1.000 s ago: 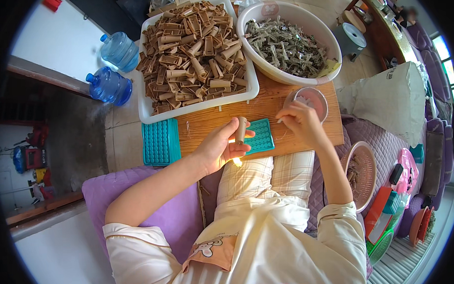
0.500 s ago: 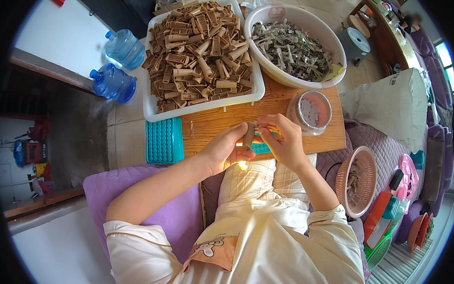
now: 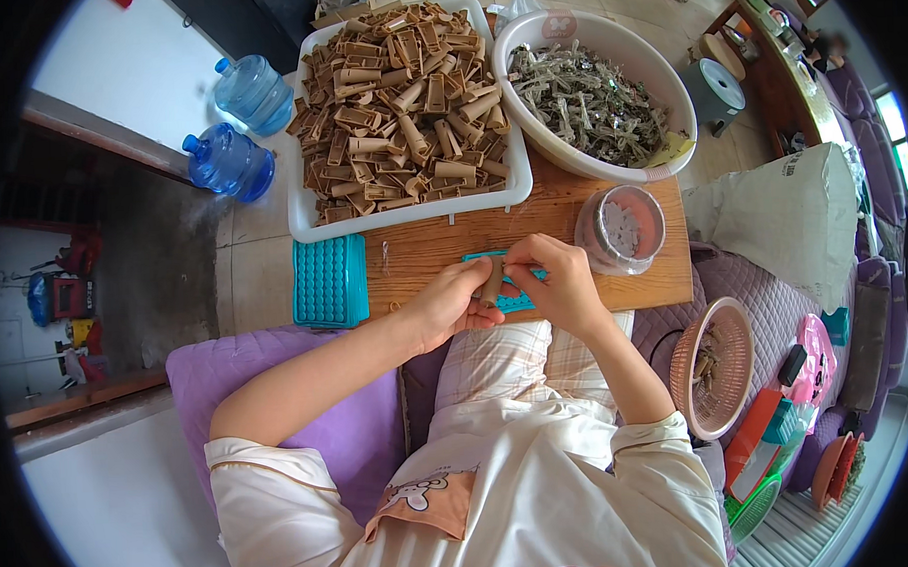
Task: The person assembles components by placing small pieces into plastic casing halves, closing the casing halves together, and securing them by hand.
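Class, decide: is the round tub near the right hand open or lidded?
Open: the tub has no lid, and white pieces show inside its mouth.

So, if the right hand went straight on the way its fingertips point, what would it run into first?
Most likely the brown piece held in the left hand. The right hand seems to be right at its upper end, though contact is hard to judge.
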Available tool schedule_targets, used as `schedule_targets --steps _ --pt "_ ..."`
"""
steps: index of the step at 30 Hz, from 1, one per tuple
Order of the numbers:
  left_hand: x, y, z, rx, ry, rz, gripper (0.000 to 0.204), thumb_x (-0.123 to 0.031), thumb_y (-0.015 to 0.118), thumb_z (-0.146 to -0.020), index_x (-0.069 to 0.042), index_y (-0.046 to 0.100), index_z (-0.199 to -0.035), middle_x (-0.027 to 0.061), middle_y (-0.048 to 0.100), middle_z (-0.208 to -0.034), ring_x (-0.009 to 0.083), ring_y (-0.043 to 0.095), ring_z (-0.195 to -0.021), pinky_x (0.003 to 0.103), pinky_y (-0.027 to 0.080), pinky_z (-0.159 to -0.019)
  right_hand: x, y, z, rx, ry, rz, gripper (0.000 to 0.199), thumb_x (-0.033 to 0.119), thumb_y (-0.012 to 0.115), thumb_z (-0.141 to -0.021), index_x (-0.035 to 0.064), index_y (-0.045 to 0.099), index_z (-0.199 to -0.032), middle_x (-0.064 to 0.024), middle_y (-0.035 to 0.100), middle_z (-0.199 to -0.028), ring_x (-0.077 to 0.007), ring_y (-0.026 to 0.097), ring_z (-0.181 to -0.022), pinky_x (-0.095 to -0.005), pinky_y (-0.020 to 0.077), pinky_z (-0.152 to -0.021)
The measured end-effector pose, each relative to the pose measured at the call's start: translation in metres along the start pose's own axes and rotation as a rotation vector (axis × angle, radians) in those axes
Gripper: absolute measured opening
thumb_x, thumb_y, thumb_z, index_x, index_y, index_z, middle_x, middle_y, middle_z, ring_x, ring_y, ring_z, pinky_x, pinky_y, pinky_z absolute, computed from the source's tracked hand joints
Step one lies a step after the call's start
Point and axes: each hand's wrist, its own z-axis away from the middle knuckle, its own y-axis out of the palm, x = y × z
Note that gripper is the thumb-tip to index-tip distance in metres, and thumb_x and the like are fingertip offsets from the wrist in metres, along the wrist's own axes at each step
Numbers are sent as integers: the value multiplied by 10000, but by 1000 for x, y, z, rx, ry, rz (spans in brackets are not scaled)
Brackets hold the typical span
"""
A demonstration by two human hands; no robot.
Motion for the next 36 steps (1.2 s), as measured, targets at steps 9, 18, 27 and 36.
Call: schedule_targets --steps 9,18,27,36 --pt "-4 1 0 21 65 144 315 -342 323 -920 -98 462 -1063 45 574 -914 99 555 -638 230 477 -593 4 0 -6 -80 54 -188 85 -48 559 -749 -19 502 -804 -86 544 -952 -120 544 -787 -245 469 -662" --pt "-8 0 3 -7 69 177 298 -339 334 -917 -105 455 -1057 14 526 -831 109 557 -653 239 477 -602 8 7 -11 -8 163 -292 57 -64 477 -800 -15 456 -820 -80 555 -899 -89 514 -770 -218 444 -686" --pt "-5 -6 -2 -23 1 51 322 -367 316 -919 -92 459 -1005 -2 488 -825 93 541 -664 226 472 -597 -15 14 -7 44 253 -295 63 -43 525 -763 -8 508 -812 -80 584 -801 -114 544 -684 -238 457 -610" --pt "-13 9 9 184 -24 -72 410 -431 296 -908 -89 457 -1068 34 548 -1012 74 558 -691 215 475 -624 -20 -12 11 177 20 -557 178 117 584 -806 16 505 -928 -92 552 -967 -145 529 -855 -284 432 -746"
